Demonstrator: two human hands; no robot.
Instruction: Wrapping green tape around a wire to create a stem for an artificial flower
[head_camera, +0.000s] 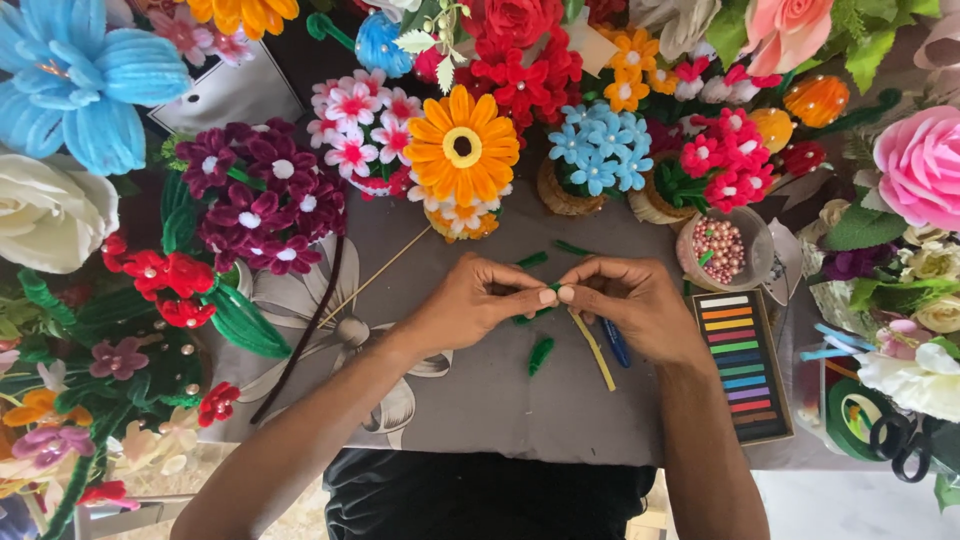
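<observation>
Both the left hand (478, 300) and right hand (628, 300) pinch a green pipe cleaner (535, 312) between narrowed fingertips at the table's (520, 400) middle, steadying it for fine shaping.

Bright, even daylight — soft faint shadows, sharp centre, slight wide-angle bending at the edges.

A flat rectangular box of coloured chalk sticks (742, 366) lies open at the table's right.

Left hand (475, 300) and right hand (630, 300) meet fingertip to fingertip; fingers pinched, forearms angled inward.
</observation>
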